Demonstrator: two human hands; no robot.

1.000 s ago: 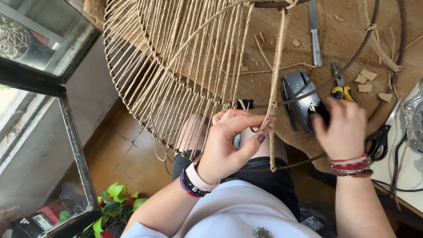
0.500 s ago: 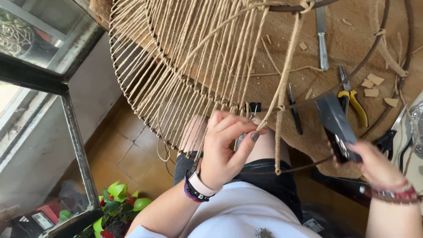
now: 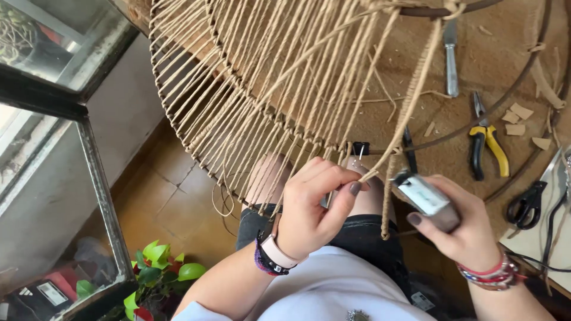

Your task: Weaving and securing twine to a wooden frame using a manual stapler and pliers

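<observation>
A large round wire frame (image 3: 238, 119) wrapped with many strands of tan jute cord rests on the brown worktable (image 3: 505, 35) and over my lap. My left hand (image 3: 318, 205) pinches the end of a cord (image 3: 410, 101) at the frame's near rim, next to a small black binder clip (image 3: 359, 148). My right hand (image 3: 458, 229) holds a grey and white glue gun (image 3: 423, 197), its tip close to the pinched cord end.
On the table lie yellow-handled pliers (image 3: 488, 145), a metal tool (image 3: 451, 56), black scissors (image 3: 526, 205), a black-handled tool (image 3: 409, 148) and small wood scraps (image 3: 520, 119). A glass cabinet (image 3: 53, 148) stands at left, with green leaves (image 3: 160, 267) below on the tiled floor.
My right hand picked the glue gun up from the table and brought it left to the cord end. My left hand kept its pinch on the cord.
</observation>
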